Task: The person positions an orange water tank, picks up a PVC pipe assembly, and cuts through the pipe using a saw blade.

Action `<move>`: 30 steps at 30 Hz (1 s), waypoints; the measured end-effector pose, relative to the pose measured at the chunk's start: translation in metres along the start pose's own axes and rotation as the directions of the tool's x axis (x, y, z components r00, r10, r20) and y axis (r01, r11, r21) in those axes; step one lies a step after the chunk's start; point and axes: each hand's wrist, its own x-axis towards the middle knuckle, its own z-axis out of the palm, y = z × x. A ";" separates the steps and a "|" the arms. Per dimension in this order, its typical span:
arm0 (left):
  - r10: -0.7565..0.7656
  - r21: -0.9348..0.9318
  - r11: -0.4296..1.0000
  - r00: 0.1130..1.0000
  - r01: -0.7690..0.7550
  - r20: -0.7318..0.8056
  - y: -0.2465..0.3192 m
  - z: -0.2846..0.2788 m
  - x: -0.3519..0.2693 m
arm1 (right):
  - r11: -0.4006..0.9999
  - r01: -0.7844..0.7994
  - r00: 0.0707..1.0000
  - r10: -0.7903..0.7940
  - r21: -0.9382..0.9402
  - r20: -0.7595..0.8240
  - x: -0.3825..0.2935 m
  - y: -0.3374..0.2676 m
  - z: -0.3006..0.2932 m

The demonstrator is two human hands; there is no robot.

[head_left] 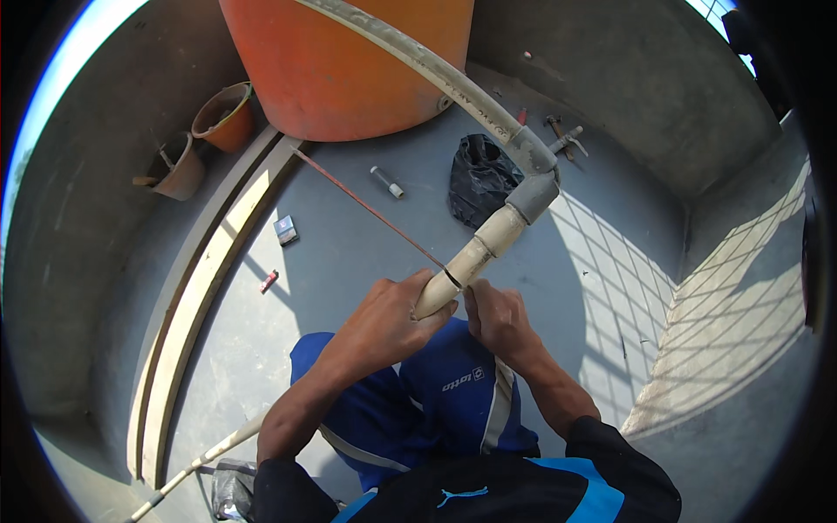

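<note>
A white PVC pipe (438, 295) rises away from me through a coupling (500, 230) to grey elbow fittings (533, 196), where a long curved-looking pipe (418, 55) joins. My left hand (386, 320) grips the pipe's near end. Against the pipe, just beyond that hand, lies a thin reddish-brown rod or strip (373, 209); its far end is near the wooden beams. My right hand (500, 320) is closed beside the pipe, at the strip's near end; its fingers seem to pinch that end, which is mostly hidden.
An orange tank (359, 72) stands ahead. Buckets (225, 118) and long beams (216, 261) are at left. On the floor lie a black plastic bag (480, 176), a hammer (561, 137), a small box (286, 231), a red lighter-like item (269, 282) and a short pipe piece (387, 182).
</note>
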 end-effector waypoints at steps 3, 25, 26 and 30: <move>0.002 0.001 1.000 1.000 -0.002 -0.015 -0.004 -0.002 0.000 | 0.999 -0.036 0.998 0.037 0.021 -0.052 -0.020 0.009 0.002; 0.053 0.014 0.998 0.997 -0.053 0.048 -0.002 0.005 0.005 | 0.986 -0.152 0.988 0.155 0.074 -0.025 -0.070 0.034 0.006; 0.050 0.005 0.999 0.998 -0.050 0.041 -0.001 0.004 0.005 | 0.972 -0.181 0.983 0.177 0.147 0.036 -0.064 0.037 0.001; 0.042 -0.033 0.999 0.999 -0.041 0.025 -0.004 -0.001 0.005 | 0.919 -0.281 0.947 0.219 0.276 0.235 -0.057 0.041 -0.011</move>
